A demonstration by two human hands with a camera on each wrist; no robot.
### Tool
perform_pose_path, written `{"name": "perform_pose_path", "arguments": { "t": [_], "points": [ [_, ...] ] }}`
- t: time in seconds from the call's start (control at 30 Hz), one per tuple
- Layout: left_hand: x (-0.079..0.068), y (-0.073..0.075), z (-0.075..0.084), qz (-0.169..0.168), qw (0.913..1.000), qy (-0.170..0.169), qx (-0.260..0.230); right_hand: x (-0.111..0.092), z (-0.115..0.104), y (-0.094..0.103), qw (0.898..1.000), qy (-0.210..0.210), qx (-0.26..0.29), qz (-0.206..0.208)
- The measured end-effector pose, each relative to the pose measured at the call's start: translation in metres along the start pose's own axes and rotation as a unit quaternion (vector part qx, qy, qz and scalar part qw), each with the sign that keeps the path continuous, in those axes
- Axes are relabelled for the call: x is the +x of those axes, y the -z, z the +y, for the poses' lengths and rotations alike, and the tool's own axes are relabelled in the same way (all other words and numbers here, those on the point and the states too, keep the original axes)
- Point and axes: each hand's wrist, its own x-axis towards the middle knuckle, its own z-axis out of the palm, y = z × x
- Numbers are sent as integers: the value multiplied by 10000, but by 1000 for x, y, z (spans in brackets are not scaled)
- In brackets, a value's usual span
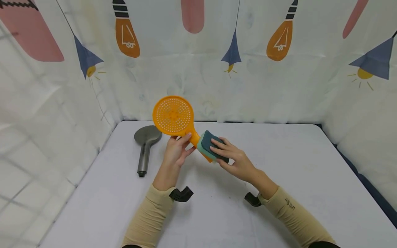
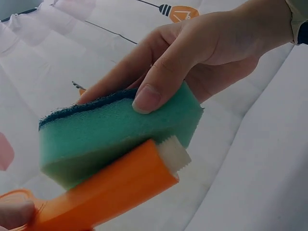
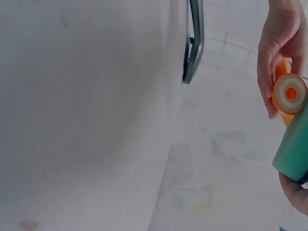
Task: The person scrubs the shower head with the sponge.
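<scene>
An orange shower head (image 1: 173, 115) with a round perforated face is held above the table, its handle slanting down to the right. My left hand (image 1: 173, 153) grips it at the neck, just under the face. My right hand (image 1: 234, 158) holds a sponge (image 1: 204, 144), light green with a dark scouring side, against the handle. In the left wrist view the sponge's green side (image 2: 120, 125) lies along the orange handle (image 2: 125, 185), and a pale threaded end (image 2: 174, 154) sticks out beyond it. The right wrist view looks onto the handle's round end (image 3: 282, 94).
A grey shower head (image 1: 144, 151) lies on the white-covered table (image 1: 279, 165), left of my left hand. Behind the table hangs a pale curtain (image 1: 198, 82) printed with lamps and bulbs. Both wrists carry small black devices (image 1: 181, 194).
</scene>
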Motion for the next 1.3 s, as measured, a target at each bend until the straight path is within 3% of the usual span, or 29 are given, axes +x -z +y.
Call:
{"name": "perform_pose_path", "arguments": {
  "t": [0.33, 0.57, 0.83, 1.03, 1.17, 1.3],
  "points": [
    [3, 0, -1, -197, 9997, 140, -50, 1, -1, 2, 9992, -25, 95, 386],
    [3, 0, -1, -142, 9994, 237, -215, -1, 1, 2, 9986, -56, 43, 523],
    [3, 3, -1, -758, 9943, 233, -718, -2, 1, 3, 9967, -101, 44, 801],
    [5, 5, 2, -615, 9884, 407, -1324, -2, 1, 1, 9965, -49, -35, 828],
    [6, 3, 2, -537, 9889, 673, -1210, -2, 0, 0, 9965, -45, -20, 832],
    [7, 2, 2, -454, 9930, 605, -905, -1, 0, 0, 9964, -15, 15, 853]
  ]
}}
